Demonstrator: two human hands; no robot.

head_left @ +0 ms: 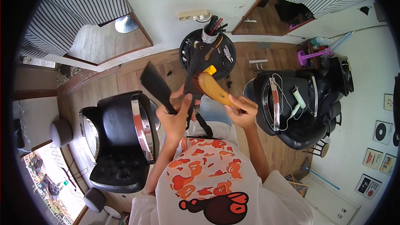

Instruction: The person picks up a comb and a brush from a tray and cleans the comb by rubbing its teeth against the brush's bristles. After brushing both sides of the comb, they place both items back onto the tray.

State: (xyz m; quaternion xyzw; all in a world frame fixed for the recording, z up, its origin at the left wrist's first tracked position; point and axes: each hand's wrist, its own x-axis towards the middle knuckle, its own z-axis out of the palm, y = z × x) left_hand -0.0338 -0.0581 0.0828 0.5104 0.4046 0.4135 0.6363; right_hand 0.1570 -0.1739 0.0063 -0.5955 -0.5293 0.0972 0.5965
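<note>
My left hand point(174, 118) is closed around a wide, flat black comb point(156, 84) that slants up to the left. A second dark, long piece point(193, 84) rises from the same fingers; its kind is blurred. In my right hand point(243, 111) is a brush with a curved wooden handle point(216, 91), its dark bristles turned left against that dark piece. A black strap point(203, 125) hangs below my left hand. Beyond both hands stands a round black tray table point(228, 67), bearing clips, combs, a yellow comb point(210, 70) and a cup of tools point(208, 37).
Black barber chairs stand on the left point(121, 121) and right point(266, 96). A pale green hair dryer point(298, 100) with its cord lies on the right chair. Mirrors point(112, 39) lean at the wall under striped curtains point(83, 4). A power strip point(192, 14) is on the wall.
</note>
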